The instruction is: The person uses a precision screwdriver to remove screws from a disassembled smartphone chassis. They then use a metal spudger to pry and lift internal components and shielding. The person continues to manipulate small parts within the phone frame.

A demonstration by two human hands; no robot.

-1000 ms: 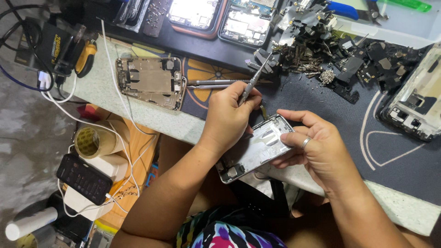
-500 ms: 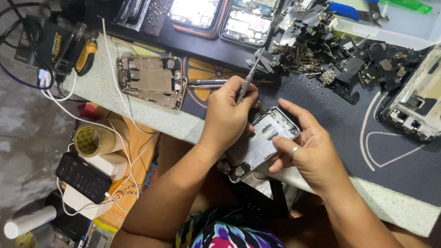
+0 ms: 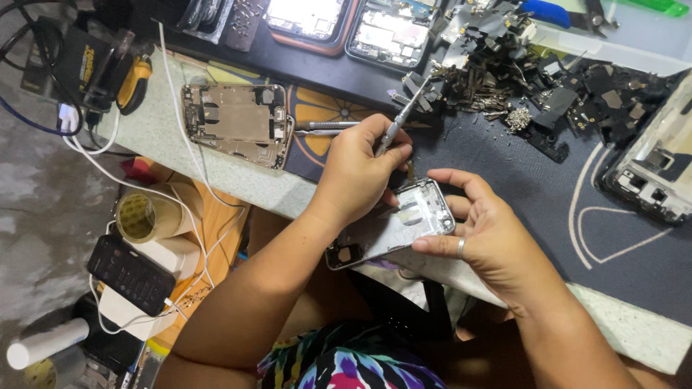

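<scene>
Phone housing [image 3: 404, 227] bare silvery metal, smooth, slight sheen; screwdriver [image 3: 395, 122] shaft polished metal with knurled grip. Work mat [image 3: 548, 209] dark matt rubbery, benchtop [image 3: 238, 176] pale speckled stone-like. Tape roll [image 3: 140, 216] yellowish papery, black phone [image 3: 131, 274] glossy glass, parts pile [image 3: 548, 79] dull black plastic and metal bits.

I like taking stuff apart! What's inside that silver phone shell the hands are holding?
Inside the silver phone shell you can see a bare metal tray with a few small cut-outs and brackets. The left hand, holding a thin metal tool, covers the middle, so anything there is hidden. The right hand grips the edge.
</scene>
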